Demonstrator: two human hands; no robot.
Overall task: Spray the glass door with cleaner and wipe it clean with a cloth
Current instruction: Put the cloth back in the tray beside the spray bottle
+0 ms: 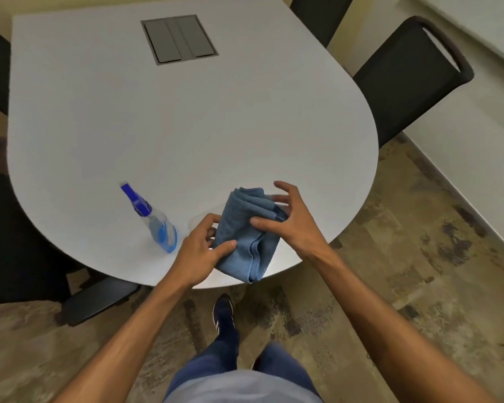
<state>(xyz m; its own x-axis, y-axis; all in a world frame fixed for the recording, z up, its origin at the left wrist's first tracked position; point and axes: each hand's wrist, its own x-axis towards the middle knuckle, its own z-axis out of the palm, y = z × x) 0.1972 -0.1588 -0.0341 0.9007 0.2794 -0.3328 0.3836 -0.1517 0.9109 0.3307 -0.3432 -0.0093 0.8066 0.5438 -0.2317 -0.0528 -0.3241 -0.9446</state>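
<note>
A folded blue cloth lies at the near edge of the white table. My left hand grips its left side, thumb on top and fingers curled under the edge. My right hand rests on the cloth's right side, thumb pressing the fabric, the other fingers spread above its far end. A clear spray bottle with a blue trigger head and pale blue liquid stands on the table just left of my left hand, untouched. No glass door is in view.
Black chairs surround the table: one at the right, one at the far top, dark ones on the left. A grey cable hatch is set into the tabletop. My foot stands on patterned carpet below.
</note>
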